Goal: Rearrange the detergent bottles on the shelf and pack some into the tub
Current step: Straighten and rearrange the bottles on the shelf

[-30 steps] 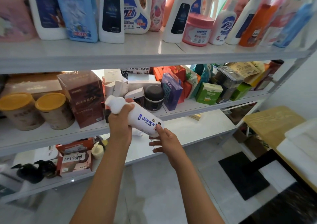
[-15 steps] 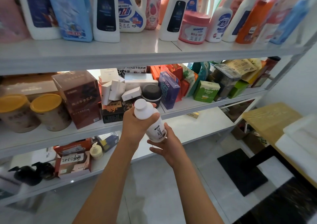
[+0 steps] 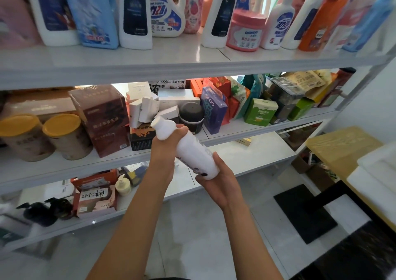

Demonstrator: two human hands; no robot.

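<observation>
Head view: a white plastic bottle with a white cap (image 3: 188, 151) is held tilted in front of the middle shelf, its capped end up and to the left, its base down and to the right. The left hand (image 3: 165, 149) grips the bottle's upper part just below the cap, fingers (image 3: 182, 130) curled round it from behind. The right hand (image 3: 220, 179) cups the base, its thumb lying along the side of the bottle and its other fingers curled under the bottom edge. A dark printed label shows only partly near the base, and its text cannot be read.

The top shelf (image 3: 171, 65) of the grey metal shelving carries a row of upright detergent bottles: a tall white bottle with a dark label (image 3: 135, 14), a light blue refill pouch (image 3: 94, 12), a white jug with a blue label (image 3: 167, 7), a round pink tub with a lid (image 3: 246, 31) and an orange bottle (image 3: 319, 22) towards the right. On the middle shelf stand two round cans with yellow lids (image 3: 62, 136), a brown carton (image 3: 102, 117), a black round jar (image 3: 190, 114) directly behind the held bottle, and a green box (image 3: 260, 111). At the right edge, a white plastic tub (image 3: 377, 172) rests on a yellow wooden counter (image 3: 342, 144), well apart from the bottle.
</observation>
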